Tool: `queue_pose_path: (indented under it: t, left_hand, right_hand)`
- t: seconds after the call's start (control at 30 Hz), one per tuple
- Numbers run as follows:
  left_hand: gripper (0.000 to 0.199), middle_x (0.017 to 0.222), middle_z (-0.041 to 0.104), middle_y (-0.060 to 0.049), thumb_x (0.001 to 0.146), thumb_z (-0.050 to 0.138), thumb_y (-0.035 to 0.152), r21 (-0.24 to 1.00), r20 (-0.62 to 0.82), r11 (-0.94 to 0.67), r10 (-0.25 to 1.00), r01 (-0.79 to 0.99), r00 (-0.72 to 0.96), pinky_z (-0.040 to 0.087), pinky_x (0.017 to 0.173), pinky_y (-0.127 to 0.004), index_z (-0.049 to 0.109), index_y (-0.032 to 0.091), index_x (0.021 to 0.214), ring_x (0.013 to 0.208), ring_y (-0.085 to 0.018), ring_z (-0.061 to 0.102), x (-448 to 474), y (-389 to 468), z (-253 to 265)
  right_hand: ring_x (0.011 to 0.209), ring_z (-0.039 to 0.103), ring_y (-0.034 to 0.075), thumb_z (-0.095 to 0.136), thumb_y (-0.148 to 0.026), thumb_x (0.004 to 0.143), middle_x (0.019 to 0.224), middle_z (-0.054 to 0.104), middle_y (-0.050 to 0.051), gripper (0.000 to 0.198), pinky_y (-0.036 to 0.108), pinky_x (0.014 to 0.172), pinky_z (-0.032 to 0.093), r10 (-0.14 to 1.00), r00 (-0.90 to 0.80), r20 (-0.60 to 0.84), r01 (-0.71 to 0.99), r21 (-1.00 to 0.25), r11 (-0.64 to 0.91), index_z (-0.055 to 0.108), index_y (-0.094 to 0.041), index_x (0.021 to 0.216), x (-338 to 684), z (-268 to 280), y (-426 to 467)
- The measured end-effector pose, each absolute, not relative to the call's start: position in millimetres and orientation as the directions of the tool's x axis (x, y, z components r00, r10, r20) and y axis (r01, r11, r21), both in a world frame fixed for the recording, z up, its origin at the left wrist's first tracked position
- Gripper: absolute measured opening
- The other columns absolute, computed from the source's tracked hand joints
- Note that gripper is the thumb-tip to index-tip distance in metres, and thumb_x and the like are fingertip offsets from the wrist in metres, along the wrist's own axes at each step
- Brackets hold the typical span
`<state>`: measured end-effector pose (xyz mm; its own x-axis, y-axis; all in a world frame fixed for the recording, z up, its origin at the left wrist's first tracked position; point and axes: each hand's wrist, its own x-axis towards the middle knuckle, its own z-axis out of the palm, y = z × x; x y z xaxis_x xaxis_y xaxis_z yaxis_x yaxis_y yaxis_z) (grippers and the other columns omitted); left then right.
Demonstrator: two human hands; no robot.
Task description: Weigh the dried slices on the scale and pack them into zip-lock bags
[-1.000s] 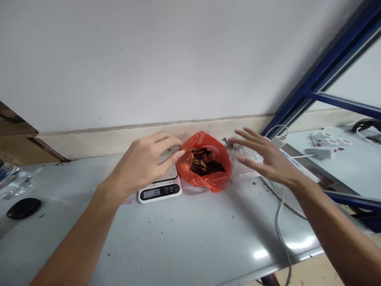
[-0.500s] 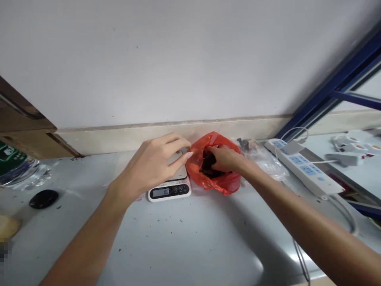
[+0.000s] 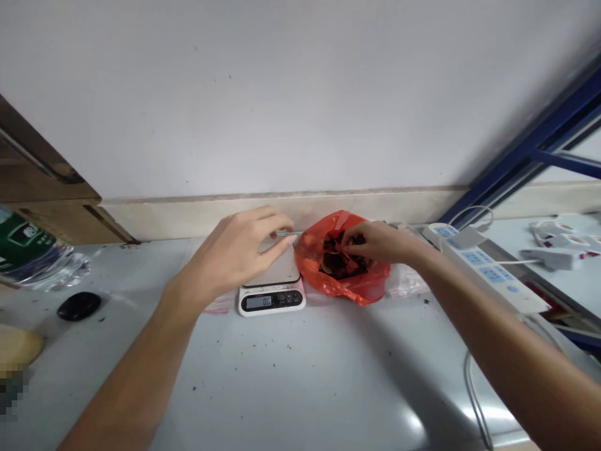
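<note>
A red plastic bag (image 3: 317, 275) stands with its mouth spread, and dark brown, dried-looking pieces (image 3: 335, 266) lie inside. My right hand (image 3: 375, 241) reaches into the mouth from the right, thumb and fingers pinched together just above the pieces. What the fingertips hold is too small to make out. To the left of the bag sits a white kitchen scale (image 3: 272, 300), its display reading 0.0. My left hand (image 3: 244, 247) hovers over the scale's plate, fingers curved and thumb apart, with the tips close to the bag's left rim. Part of the plate is hidden under this hand.
Right of the bag lie a clear plastic bag (image 3: 406, 282) and a white power strip (image 3: 488, 269) with cables. At left are a black oval object (image 3: 79, 306) and a large clear bottle with a green label (image 3: 28, 244). Dark crumbs dot the grey tabletop (image 3: 282, 394).
My right hand has risen a little from deep in the red bag, showing more of the dark pieces. My left hand stays over the scale. The whole view has shifted slightly.
</note>
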<state>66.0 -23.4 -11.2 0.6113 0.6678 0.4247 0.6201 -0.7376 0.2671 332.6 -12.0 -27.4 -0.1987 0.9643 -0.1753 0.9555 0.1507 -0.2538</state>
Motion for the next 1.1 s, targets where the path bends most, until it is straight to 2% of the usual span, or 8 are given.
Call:
queue_pose_path:
  t: [0.17,0.33,0.43,0.57,0.77,0.9,1.1]
  left_hand:
    - [0.027,0.098,0.078,-0.003,0.097,0.050,0.038,0.314,0.284,-0.659,0.752,0.684,0.594,0.051,0.077,-0.031,0.073,0.022,0.096,0.089,-0.021,0.071,46,-16,-2]
    - [0.035,0.101,0.080,-0.005,0.095,0.050,0.047,0.306,0.170,-0.596,0.802,0.742,0.573,0.053,0.072,-0.029,0.075,0.023,0.099,0.090,-0.023,0.073,17,-6,0]
    - [0.039,0.104,0.080,-0.007,0.095,0.051,0.052,0.297,0.091,-0.533,0.842,0.792,0.532,0.054,0.070,-0.028,0.075,0.024,0.107,0.091,-0.024,0.075,1,-2,-2]
    - [0.041,0.109,0.081,-0.007,0.093,0.050,0.054,0.305,-0.024,-0.467,0.868,0.830,0.496,0.056,0.071,-0.028,0.073,0.027,0.115,0.093,-0.025,0.077,-10,1,-5]
    - [0.044,0.104,0.081,-0.005,0.092,0.051,0.049,0.321,-0.152,-0.445,0.848,0.836,0.509,0.056,0.067,-0.027,0.069,0.029,0.126,0.083,-0.022,0.077,-14,4,-12]
    - [0.047,0.112,0.079,-0.007,0.092,0.051,0.049,0.304,-0.202,-0.409,0.855,0.860,0.478,0.056,0.072,-0.029,0.067,0.028,0.131,0.092,-0.024,0.076,-10,5,-13]
    - [0.053,0.137,0.069,-0.008,0.095,0.048,0.046,0.301,-0.327,-0.352,0.835,0.886,0.442,0.051,0.090,-0.031,0.060,0.027,0.143,0.115,-0.026,0.068,10,1,-8]
  right_hand:
    - [0.057,0.061,0.016,0.063,-0.019,0.079,0.064,0.070,0.000,0.015,0.026,0.052,0.046,0.972,-0.215,-0.091,0.926,-0.335,0.173,0.076,-0.024,0.074,334,-6,-14]
    - [0.060,0.064,0.015,0.067,-0.032,0.082,0.069,0.073,-0.001,0.013,0.026,0.051,0.048,0.943,-0.332,-0.033,0.775,-0.579,0.253,0.077,-0.025,0.078,312,11,-20]
    - [0.061,0.066,0.015,0.067,-0.031,0.084,0.071,0.073,-0.001,0.013,0.025,0.051,0.050,0.897,-0.437,-0.071,0.654,-0.710,0.262,0.074,-0.023,0.078,286,17,-19]
    - [0.059,0.068,0.016,0.067,-0.027,0.084,0.066,0.068,-0.001,0.009,0.027,0.055,0.056,0.868,-0.470,-0.163,0.576,-0.801,0.162,0.069,-0.021,0.077,260,16,-11]
    - [0.057,0.067,0.015,0.068,-0.035,0.083,0.070,0.072,0.000,0.014,0.026,0.052,0.052,0.881,-0.449,-0.149,0.628,-0.754,0.193,0.072,-0.022,0.079,264,12,-6]
    - [0.058,0.064,0.015,0.068,-0.040,0.080,0.068,0.072,-0.001,0.018,0.025,0.050,0.047,0.905,-0.409,-0.116,0.724,-0.645,0.244,0.073,-0.023,0.076,281,13,-11]
    - [0.056,0.060,0.014,0.070,-0.046,0.074,0.064,0.067,-0.001,0.024,0.026,0.050,0.048,0.932,-0.182,-0.313,0.853,-0.522,-0.009,0.073,-0.023,0.075,314,13,-13]
